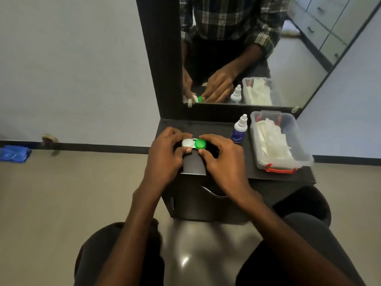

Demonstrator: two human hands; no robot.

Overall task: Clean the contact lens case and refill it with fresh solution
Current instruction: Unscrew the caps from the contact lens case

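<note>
Fingers: left hand (165,155) curls its fingers (175,134) round the white-capped side of the small plastic contact lens case (193,143), thumb at its near edge; right hand (223,159) pinches the green-capped side, fingertips over the far rim, thumb at the near rim
Case: held by both hands just above the dark counter (226,124), over a dark grey upturned paper cup (193,165); whether it touches the cup I cannot tell; white round cap (187,143) left, green round cap (200,143) right, both on
Solution: small white dropper bottle with blue label (239,130) stands upright right of the case, capped, apart from both hands
Box: clear plastic tub with red latch (280,170) right of the bottle; holds white tissues (272,141)
Mirror: dark-framed mirror (243,58) behind the case; reflects hands, bottle and tub
Floor: blue cloth (14,153) far left of the case, by the wall
</note>
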